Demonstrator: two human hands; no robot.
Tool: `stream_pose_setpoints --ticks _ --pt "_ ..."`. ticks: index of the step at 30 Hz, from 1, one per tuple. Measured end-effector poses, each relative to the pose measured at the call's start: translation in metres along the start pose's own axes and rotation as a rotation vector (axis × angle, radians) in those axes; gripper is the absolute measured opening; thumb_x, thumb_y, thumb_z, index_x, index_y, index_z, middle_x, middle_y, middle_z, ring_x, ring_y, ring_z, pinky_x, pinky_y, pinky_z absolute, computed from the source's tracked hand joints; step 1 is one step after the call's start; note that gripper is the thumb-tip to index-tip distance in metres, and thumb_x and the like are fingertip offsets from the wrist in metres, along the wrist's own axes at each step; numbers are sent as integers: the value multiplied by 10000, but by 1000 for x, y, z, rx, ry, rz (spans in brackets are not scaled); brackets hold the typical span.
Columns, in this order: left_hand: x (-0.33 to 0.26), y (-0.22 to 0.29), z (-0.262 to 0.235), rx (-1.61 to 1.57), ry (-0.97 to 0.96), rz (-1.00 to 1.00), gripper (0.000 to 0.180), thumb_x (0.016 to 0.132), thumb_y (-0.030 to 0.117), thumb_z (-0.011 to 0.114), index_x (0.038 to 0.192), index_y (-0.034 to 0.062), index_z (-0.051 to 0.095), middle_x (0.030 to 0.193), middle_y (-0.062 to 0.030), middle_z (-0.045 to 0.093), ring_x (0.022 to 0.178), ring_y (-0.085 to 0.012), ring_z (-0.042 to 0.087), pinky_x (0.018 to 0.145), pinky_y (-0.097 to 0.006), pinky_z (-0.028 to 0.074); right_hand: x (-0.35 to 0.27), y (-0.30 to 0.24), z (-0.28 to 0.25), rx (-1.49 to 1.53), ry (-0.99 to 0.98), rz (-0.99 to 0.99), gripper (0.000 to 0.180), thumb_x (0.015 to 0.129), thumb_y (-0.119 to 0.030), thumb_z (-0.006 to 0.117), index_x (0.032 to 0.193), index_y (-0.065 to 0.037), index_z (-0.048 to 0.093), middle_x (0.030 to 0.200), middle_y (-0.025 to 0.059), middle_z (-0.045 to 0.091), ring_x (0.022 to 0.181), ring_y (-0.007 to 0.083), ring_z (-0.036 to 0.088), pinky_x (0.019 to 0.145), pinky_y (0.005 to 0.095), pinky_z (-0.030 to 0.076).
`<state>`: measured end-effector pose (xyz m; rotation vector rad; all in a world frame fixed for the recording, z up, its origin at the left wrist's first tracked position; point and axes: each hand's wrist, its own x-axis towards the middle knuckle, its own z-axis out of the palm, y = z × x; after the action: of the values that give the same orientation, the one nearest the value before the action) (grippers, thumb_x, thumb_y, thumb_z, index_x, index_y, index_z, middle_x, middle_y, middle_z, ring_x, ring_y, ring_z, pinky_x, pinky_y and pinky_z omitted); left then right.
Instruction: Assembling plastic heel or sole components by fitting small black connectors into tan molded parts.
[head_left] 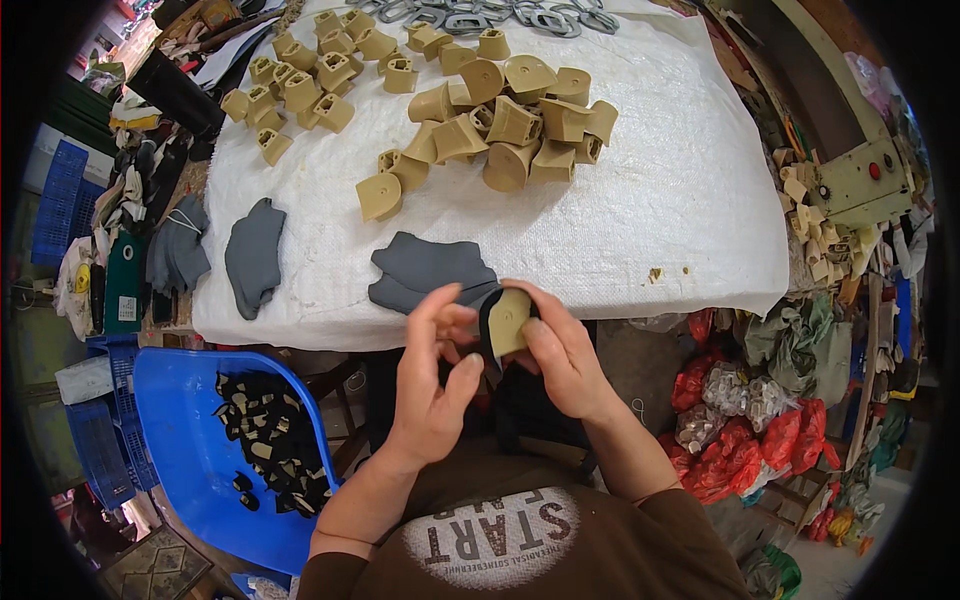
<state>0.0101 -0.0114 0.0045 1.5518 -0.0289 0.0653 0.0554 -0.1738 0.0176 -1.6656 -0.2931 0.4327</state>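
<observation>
Over the table's near edge, my right hand [560,350] grips a beige shoe heel [508,318] between thumb and fingers. A dark strip of covering material [489,330] wraps around the heel's left side. My left hand [435,372] is beside it, fingers curved and spread apart, with nothing visible in them. Just beyond my hands lies a stack of dark grey cut pieces [425,270], partly covered by the left fingers. Farther off on the table sit a heap of larger beige heels [515,122] and a group of smaller ones [300,88].
White woven sheeting [690,200] covers the table. More grey pieces [255,258] lie at its left. A blue basin [175,480] at lower left holds many dark-covered heels [270,440]. Grey rings [465,20] lie at the far edge. Red plastic bags [725,470] sit at right.
</observation>
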Motion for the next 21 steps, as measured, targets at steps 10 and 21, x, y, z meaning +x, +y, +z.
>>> stream_pose_setpoints --ticks 10,21 --pt "-2 6 4 -74 -88 -163 463 909 158 449 1322 -21 338 1123 -152 518 1026 -174 511 917 -295 389 -6 -2 1 -290 -99 -142 410 904 -137 481 1300 -40 444 914 201 590 734 352 584 677 381 468" --pt "-3 13 -1 -41 -409 -154 474 875 131 440 1312 -33 358 1033 -163 578 953 -236 575 852 -322 430 23 16 -10 581 -477 -97 182 912 -131 492 930 -3 621 1101 137 536 1015 205 501 874 317 403"
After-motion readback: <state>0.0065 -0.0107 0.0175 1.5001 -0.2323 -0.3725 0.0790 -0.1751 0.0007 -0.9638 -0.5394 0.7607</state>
